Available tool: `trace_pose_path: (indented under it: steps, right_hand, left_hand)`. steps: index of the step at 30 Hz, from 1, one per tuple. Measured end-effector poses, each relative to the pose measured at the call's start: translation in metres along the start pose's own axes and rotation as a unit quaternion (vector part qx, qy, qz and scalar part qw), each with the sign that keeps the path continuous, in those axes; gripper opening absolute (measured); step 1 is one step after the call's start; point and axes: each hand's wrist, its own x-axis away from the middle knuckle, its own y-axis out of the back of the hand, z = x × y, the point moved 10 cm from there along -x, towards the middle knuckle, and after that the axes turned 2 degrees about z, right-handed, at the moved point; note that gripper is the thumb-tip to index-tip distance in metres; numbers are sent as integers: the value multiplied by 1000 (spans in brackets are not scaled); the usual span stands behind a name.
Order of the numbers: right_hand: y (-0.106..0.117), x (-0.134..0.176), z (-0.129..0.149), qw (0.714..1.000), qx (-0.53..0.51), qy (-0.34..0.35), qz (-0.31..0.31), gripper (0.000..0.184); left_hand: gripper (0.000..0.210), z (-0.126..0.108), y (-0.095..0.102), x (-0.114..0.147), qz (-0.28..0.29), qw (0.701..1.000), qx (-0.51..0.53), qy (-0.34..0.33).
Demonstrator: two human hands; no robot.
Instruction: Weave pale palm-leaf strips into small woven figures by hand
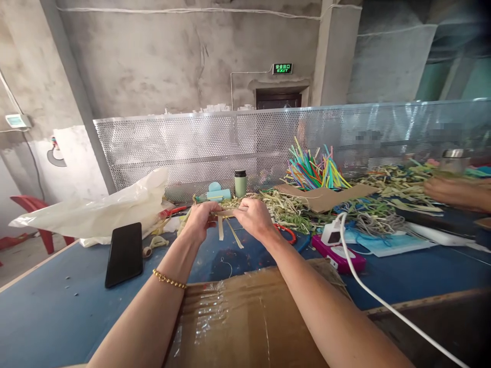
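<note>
Out in front, above the blue table, both my hands pinch pale flat plant-fibre strips (226,212) stretched between them. My left hand (200,220) is closed on the left end, thumb on top. My right hand (253,217) grips the right end with fingers curled. Two loose ends, a short strip end (220,229) and a longer strip end (235,236), hang down between the hands. What lies inside the fingers is hidden. Behind them spreads a pile of dry green-yellow strips (286,207), and a red ring-shaped handle (287,233) shows beside my right wrist.
A cardboard sheet (245,317) lies under my forearms. A black phone (125,255) and plastic bag (115,204) are left; a green bottle (240,184) and colourful stems (316,168) stand behind. A magenta power strip (339,254) trails a white cable; another person's hand (452,191) is right.
</note>
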Motion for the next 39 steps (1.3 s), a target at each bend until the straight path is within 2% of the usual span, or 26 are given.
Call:
trace_pose_path:
  steps: [5,14,17,25,28,32,33,35,39]
  right_hand:
    - [-1,1,-2,998,47,-28,20,24]
    - [-8,2,-4,991,123,-22,50,24]
    - [-11,2,-4,986,153,-9,67,25]
    - [-4,0,-11,982,181,-17,49,16]
    - [3,2,-4,976,215,8,21,15]
    - [20,13,31,957,250,119,-89,15]
    - [21,15,38,954,243,142,-100,16]
    - [12,16,41,963,216,150,-63,23]
    - [-19,13,24,980,160,90,76,33]
  left_hand:
    - [10,-1,-4,0,23,1000,1,-4]
    - [2,-4,-11,1,59,998,-16,-20]
    - [7,-7,-15,3,84,995,-26,-40]
    - [21,-11,-21,5,129,987,-66,-74]
    - [26,-11,-21,4,132,985,-72,-84]
    - [27,-8,-13,1,91,990,-75,-71]
    - [27,-8,-11,0,80,991,-73,-72]
    - [28,-11,-7,-1,61,992,-67,-87]
    - [29,-14,-3,-4,41,990,-67,-114]
